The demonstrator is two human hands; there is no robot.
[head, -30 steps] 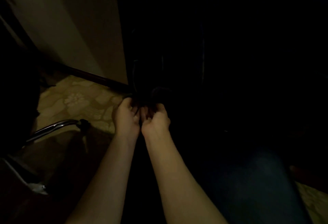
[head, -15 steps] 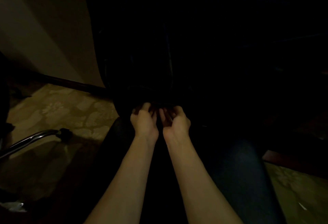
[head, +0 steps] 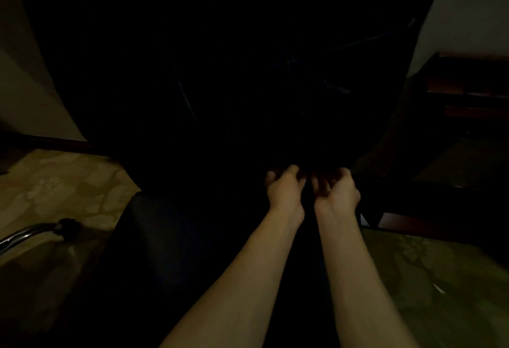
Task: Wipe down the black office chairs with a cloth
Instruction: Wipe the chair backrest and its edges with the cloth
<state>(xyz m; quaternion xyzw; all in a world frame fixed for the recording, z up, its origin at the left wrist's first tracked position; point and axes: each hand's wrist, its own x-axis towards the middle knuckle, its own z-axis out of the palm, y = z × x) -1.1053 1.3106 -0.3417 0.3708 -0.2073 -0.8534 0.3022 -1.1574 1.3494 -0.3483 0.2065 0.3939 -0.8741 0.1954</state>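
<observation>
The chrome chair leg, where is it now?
In the head view the chrome chair leg lies at the far left edge on the patterned floor, left of the left hand.

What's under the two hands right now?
Black chair seat lies below the left hand and right hand. Fingers curl into darkness; whether they hold a cloth cannot be told.

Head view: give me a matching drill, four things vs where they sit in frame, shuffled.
Things:
1. left hand
2. chrome chair leg
3. black chair back
4. wooden furniture

Places:
A. right edge, upper half
B. far left, low on the patterned floor
C. centre, beside the right hand
D. fills the dark upper middle

Pairs: 1-C, 2-B, 3-D, 4-A
</observation>
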